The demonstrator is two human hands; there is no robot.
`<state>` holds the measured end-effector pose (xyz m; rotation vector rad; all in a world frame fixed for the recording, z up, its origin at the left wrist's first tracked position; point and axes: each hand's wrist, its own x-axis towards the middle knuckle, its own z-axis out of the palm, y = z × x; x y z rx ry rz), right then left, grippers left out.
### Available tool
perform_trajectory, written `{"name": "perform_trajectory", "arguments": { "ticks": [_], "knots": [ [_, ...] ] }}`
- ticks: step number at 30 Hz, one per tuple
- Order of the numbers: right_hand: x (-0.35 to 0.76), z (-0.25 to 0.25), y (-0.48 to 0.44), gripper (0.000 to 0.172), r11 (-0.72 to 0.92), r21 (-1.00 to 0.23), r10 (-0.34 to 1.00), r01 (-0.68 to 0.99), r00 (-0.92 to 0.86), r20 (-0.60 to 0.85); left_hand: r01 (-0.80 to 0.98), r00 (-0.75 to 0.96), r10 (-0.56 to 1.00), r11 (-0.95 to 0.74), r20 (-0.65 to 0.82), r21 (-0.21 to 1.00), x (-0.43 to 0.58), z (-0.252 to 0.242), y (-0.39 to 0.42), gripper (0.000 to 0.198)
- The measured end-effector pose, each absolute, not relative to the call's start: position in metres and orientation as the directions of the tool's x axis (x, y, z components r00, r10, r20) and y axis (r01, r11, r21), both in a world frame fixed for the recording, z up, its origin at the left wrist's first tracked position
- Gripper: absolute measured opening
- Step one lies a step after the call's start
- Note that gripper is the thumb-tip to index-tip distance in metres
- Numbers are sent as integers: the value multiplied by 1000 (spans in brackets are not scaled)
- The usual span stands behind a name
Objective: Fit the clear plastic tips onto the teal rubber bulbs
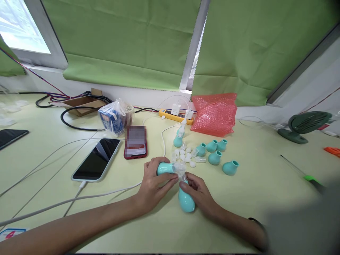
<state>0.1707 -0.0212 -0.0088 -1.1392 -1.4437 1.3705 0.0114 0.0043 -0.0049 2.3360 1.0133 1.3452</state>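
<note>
My left hand (156, 182) is closed around a teal squeeze bulb (165, 168), held sideways with its clear plastic nozzle pointing right. In my right hand (198, 191) is a second teal squeeze bulb (186, 200), its round end toward me and its clear tip up. The two clear ends come close together between my fingers; whether they touch is hard to tell. Just beyond my hands lies a pile of small white and clear plastic pieces (186, 156). Several open-necked teal bulbs, one of them a bulb (230, 168) at the right, sit around it. Another bulb (177, 141) carries a clear nozzle.
A phone (97, 159) on a charging cable and a red-cased phone (135, 141) lie left of my hands. Behind are a yellow power strip (170, 116), a red bubble-wrap bag (214, 115) and a cardboard box (82, 104). A green fan (305, 125) and screwdriver (309, 177) are right.
</note>
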Motion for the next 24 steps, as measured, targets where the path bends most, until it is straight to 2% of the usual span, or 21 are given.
{"name": "perform_trajectory", "arguments": {
  "ticks": [5, 10, 16, 21, 24],
  "knots": [
    [172, -9, -21, 27, 24, -997, 968, 73, -253, 5, 507, 349, 735, -670, 582, 542, 13, -2, 2, 12],
    [173, -10, -21, 32, -6, -999, 972, 42, -233, -16, 480, 333, 841, -540, 427, 691, 15, 0, 1, 12],
    [177, -13, -21, 32, -12, -1000, 975, -6, -222, -10, 388, 285, 878, -472, 384, 792, 17, 0, -2, 10],
    [178, -12, -25, 33, 18, -1000, 958, -14, -284, 21, 401, 198, 903, -430, 382, 809, 14, 0, 9, 12],
    [179, -13, -28, 33, 63, -998, 952, 10, -299, 58, 499, 203, 884, -463, 421, 732, 12, 0, 19, 13]
  ]
}}
